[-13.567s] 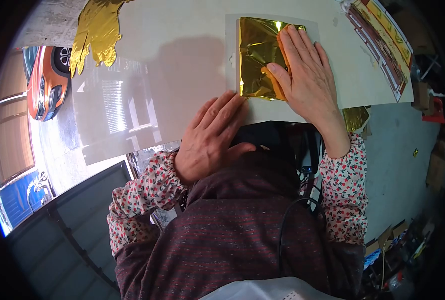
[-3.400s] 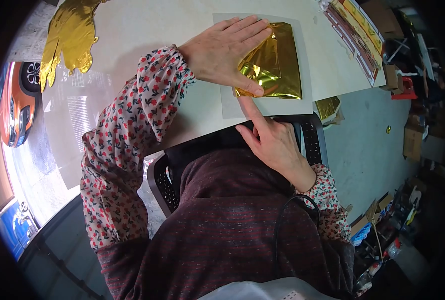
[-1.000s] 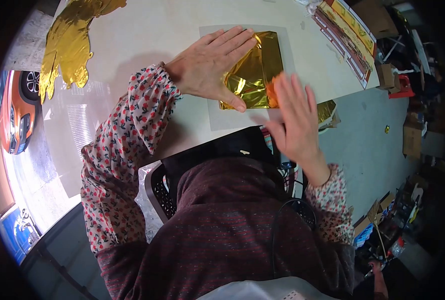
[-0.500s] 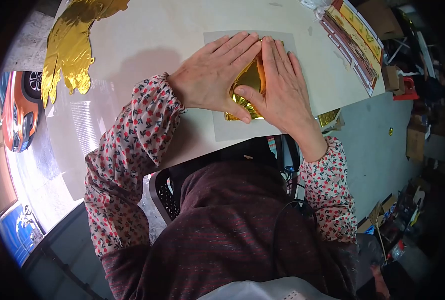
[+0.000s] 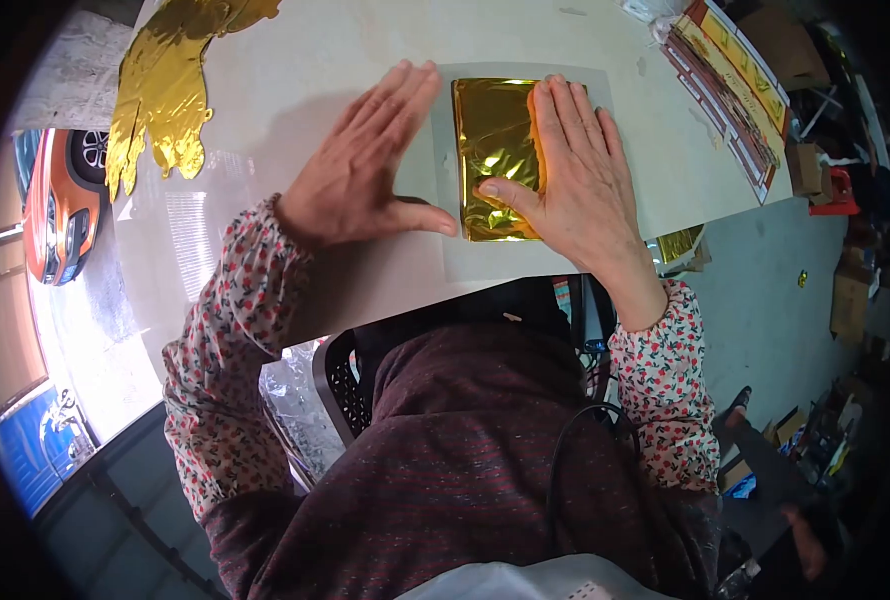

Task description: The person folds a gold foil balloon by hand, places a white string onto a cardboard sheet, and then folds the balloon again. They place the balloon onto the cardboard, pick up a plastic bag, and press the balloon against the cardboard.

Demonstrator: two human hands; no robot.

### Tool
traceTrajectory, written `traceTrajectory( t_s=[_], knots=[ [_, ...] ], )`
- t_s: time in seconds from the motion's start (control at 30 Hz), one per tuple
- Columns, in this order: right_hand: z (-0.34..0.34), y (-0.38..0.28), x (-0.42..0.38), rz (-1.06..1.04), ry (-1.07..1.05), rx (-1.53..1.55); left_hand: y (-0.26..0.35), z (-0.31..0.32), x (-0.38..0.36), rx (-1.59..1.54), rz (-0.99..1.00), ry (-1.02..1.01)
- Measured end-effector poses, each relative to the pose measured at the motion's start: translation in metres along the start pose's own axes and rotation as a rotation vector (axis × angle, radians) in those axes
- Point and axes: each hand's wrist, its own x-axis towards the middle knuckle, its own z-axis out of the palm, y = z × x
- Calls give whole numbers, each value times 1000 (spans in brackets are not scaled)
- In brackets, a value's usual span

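A flat rectangle wrapped in shiny gold foil (image 5: 495,135) lies on a thin grey sheet (image 5: 485,262) near the front of the table. Flat on its right part rests my right hand (image 5: 587,180), fingers stretched forward and thumb reaching across the foil. My left hand (image 5: 360,170) is just left of the rectangle, apart from it, with the thumb spread away from the fingers and nothing held. What lies inside the foil is hidden.
Crumpled gold foil (image 5: 170,90) lies at the table's back left. Printed cards or sheets (image 5: 730,90) are stacked at the right edge, beside clear plastic (image 5: 652,10). Another person's leg (image 5: 765,450) shows at lower right. An orange car (image 5: 62,210) stands beyond the left side.
My left hand has lifted off the gold rectangle and moved left, uncovering most of it. The right hand stays on its right side. Another person's leg has come further into view at lower right.
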Motion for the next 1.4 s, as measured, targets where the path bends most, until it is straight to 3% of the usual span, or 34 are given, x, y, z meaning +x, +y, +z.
traceTrajectory(
  t_s=[0.13,0.47,0.57,0.67,1.4],
  knots=[
    [-3,-10,2,8,-12,-7,18,4,5,-55,35,58],
    [-7,-16,5,1,-12,13,24,-5,-9,-7,-148,-78],
    [-2,-5,2,3,-13,8,28,3,-19,0,-112,-47],
    [2,-3,3,4,-10,5,33,5,-23,62,49,-99],
    [1,2,2,12,-50,7,48,-4,-62,-12,105,-178]
  ],
)
